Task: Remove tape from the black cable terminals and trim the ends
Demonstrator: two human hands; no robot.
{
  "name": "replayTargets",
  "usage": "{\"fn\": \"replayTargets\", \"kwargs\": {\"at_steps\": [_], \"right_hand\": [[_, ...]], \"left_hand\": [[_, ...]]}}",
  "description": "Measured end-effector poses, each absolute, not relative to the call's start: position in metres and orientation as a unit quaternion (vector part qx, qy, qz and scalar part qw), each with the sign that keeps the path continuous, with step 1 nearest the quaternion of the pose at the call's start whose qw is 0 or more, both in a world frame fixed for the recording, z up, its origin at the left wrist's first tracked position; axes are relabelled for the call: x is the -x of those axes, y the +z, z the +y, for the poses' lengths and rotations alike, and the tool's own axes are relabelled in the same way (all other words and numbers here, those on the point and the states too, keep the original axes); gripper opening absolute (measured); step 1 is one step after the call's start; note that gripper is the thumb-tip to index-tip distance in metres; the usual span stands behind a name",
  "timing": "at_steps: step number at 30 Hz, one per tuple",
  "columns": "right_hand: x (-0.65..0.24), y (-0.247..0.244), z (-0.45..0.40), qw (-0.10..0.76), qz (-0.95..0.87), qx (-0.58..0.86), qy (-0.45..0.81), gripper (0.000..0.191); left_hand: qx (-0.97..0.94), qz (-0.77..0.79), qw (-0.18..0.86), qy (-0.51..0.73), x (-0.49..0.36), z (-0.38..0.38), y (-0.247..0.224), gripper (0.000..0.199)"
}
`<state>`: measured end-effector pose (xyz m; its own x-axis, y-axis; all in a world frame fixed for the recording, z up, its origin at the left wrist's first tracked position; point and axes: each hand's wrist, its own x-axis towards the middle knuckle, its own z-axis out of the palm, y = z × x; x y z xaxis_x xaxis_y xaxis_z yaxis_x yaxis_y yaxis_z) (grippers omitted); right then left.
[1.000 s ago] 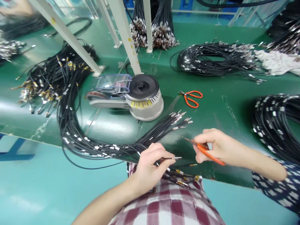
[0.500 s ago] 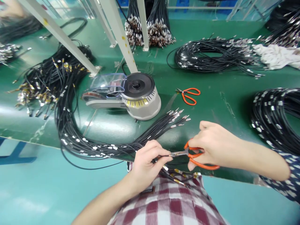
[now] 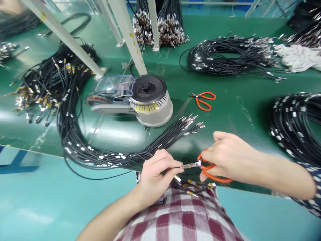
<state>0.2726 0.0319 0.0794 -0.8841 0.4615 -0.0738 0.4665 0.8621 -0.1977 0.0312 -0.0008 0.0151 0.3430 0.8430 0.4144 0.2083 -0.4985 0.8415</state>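
My left hand (image 3: 159, 177) pinches the end of a black cable between thumb and fingers, its tip mostly hidden. Gripped in my right hand (image 3: 223, 155) is a pair of orange-handled scissors (image 3: 192, 165), whose blades reach my left fingertips at the cable end. Below the hands, several cable ends with gold connectors (image 3: 192, 194) lie over the checked apron (image 3: 190, 217). A curved bundle of black cables (image 3: 100, 158) with white labels runs along the table edge, passing just behind my left hand.
A round tape dispenser (image 3: 150, 100) stands beyond the bundle, with a second pair of orange scissors (image 3: 204, 100) to its right. Coiled cables (image 3: 292, 124) lie at the right, another coil (image 3: 198, 60) farther back. White posts (image 3: 135, 43) rise behind the dispenser. A white cloth (image 3: 298, 57) lies back right.
The view has shifted slightly. My hands stay in nearly the same place, with the scissor blades still at my left fingertips and their angle slightly changed.
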Motion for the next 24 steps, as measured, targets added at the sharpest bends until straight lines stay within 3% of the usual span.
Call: {"fn": "replayTargets", "kwargs": {"at_steps": [4,8,12,24], "right_hand": [[-0.271,0.078,0.027,0.015,0.941,-0.309,-0.138,0.046],[-0.272,0.079,0.029,-0.036,0.905,-0.369,-0.209,0.053],[-0.277,0.082,0.034,-0.076,0.896,-0.388,-0.201,0.054],[-0.269,0.079,0.045,-0.003,0.928,-0.329,-0.177,0.056]], "left_hand": [[-0.727,0.359,0.363,0.459,-0.032,-0.001,0.016,0.007],[-0.717,0.367,0.372,0.462,-0.032,0.0,0.019,0.006],[-0.718,0.369,0.387,0.447,-0.031,0.0,0.019,0.005],[-0.748,0.365,0.359,0.422,-0.031,0.001,0.02,0.003]]}}
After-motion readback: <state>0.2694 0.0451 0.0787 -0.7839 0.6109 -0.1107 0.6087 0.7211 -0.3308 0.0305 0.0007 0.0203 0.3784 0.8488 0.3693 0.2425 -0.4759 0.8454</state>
